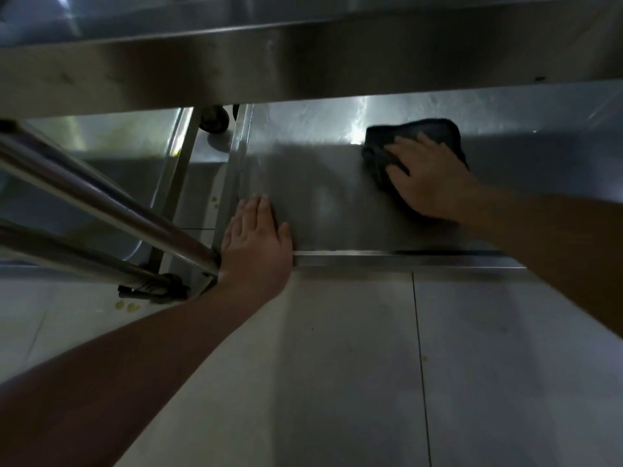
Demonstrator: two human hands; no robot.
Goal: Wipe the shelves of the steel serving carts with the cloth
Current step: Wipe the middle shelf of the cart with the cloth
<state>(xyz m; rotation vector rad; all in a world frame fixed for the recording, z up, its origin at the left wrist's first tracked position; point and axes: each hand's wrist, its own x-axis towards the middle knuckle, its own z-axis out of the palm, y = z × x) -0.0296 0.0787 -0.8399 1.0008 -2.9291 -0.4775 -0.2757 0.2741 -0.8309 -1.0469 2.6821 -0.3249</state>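
My right hand (426, 176) lies flat on the cloth (416, 148), fingers straight and spread, pressing it onto the lower shelf (320, 183). No curl, no pinch; the palm and fingers just bear down. Fingertips point to about 10 o'clock.

The cloth is dark and bunched, and sits at about 2 o'clock from frame centre, well in from the shelf's near rim. Its long axis runs roughly 4 to 10 o'clock, and it sticks out past my fingers on the far and left sides. The part under my palm is hidden.

My left hand (256, 234) is flat and open on the shelf's near-left corner, fingers together pointing to 12, thumb out toward 1 o'clock. It holds nothing. Its wrist crosses the near rim, touching or just beside the corner post (101, 203); can't tell which.

The upper shelf (303, 62) overhangs across the top of the view. A second cart (101, 143) stands at 9 o'clock, just beside this one, and a caster (214, 119) shows in the gap between them. Pale tiled floor (337, 365) fills 6 o'clock.
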